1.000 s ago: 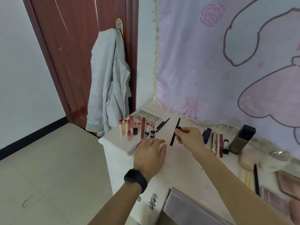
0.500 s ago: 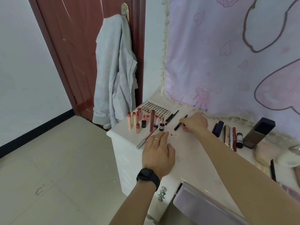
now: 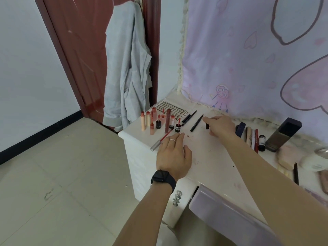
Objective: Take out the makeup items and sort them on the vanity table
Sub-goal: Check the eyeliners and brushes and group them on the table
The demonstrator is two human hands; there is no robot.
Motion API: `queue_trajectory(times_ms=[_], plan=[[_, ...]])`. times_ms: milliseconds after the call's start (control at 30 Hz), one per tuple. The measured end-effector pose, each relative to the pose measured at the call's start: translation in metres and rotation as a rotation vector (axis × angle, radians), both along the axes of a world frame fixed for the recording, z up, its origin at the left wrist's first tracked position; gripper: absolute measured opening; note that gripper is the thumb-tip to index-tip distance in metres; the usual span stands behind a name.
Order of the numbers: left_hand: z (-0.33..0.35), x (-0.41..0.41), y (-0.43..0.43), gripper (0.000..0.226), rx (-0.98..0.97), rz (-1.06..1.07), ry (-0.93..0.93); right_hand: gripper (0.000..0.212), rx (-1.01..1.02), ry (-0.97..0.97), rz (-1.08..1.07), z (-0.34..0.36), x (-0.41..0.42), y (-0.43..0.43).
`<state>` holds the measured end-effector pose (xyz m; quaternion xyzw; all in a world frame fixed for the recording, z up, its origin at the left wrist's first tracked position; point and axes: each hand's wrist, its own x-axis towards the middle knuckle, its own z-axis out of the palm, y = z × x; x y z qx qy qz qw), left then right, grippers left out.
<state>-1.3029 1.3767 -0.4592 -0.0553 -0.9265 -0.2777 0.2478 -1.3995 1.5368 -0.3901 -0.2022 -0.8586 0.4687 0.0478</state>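
Black pencil [image 3: 196, 125] on vanity table [image 3: 209, 162] beside right hand [image 3: 220, 126], grip unclear; left hand [image 3: 174, 157] flat, fingers straight.

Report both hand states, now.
Left hand: open, flat on the vanity table.
Right hand: cannot tell; a small dark piece sits at its fingertips, grip unclear.

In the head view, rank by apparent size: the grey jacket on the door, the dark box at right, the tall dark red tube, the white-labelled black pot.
1. grey jacket
2. dark box
3. tall dark red tube
4. white-labelled black pot
No two look alike.
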Motion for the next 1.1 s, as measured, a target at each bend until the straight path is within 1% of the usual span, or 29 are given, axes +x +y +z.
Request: queue_trajectory(times_ms=[100, 200, 267, 367, 533, 667, 800, 933, 967, 1033, 1100], plan=[[-0.002, 0.000, 0.000, 0.053, 0.003, 0.006, -0.002, 0.025, -0.033, -0.035, 0.011, -0.002, 0.002, -0.002], [-0.002, 0.000, 0.001, 0.054, -0.008, 0.009, -0.002, 0.032, 0.068, -0.046, 0.042, -0.003, 0.002, -0.006], [-0.001, -0.001, 0.001, 0.054, -0.011, 0.004, -0.004, 0.035, 0.083, -0.052, 0.047, -0.001, 0.001, -0.007], [-0.001, -0.001, 0.000, 0.054, -0.014, 0.003, -0.014, 0.031, 0.069, -0.071, 0.060, -0.003, -0.001, -0.006], [-0.001, -0.001, 0.000, 0.054, -0.014, -0.001, -0.020, 0.020, 0.137, -0.084, 0.098, -0.004, 0.000, -0.007], [0.000, -0.001, 0.000, 0.055, -0.013, 0.005, -0.036, 0.022, 0.182, -0.090, 0.137, 0.002, 0.010, -0.009], [0.002, 0.002, 0.000, 0.056, -0.010, 0.011, -0.047, 0.014, 0.242, 0.046, 0.224, 0.011, 0.065, -0.001], [0.009, 0.004, 0.000, 0.063, 0.004, -0.005, -0.103, 0.016, 0.274, 0.192, 0.290, 0.003, 0.147, 0.015], [0.011, 0.005, -0.001, 0.063, 0.002, -0.012, -0.119, 0.019, 0.327, 0.198, 0.306, -0.003, 0.165, 0.018], [0.012, 0.004, -0.003, 0.055, -0.011, -0.017, -0.149, 0.026, 0.480, 0.198, 0.342, -0.019, 0.197, 0.024], [0.013, 0.004, -0.004, 0.046, -0.044, -0.027, -0.177, 0.031, 0.622, 0.273, 0.388, -0.038, 0.220, 0.028]])
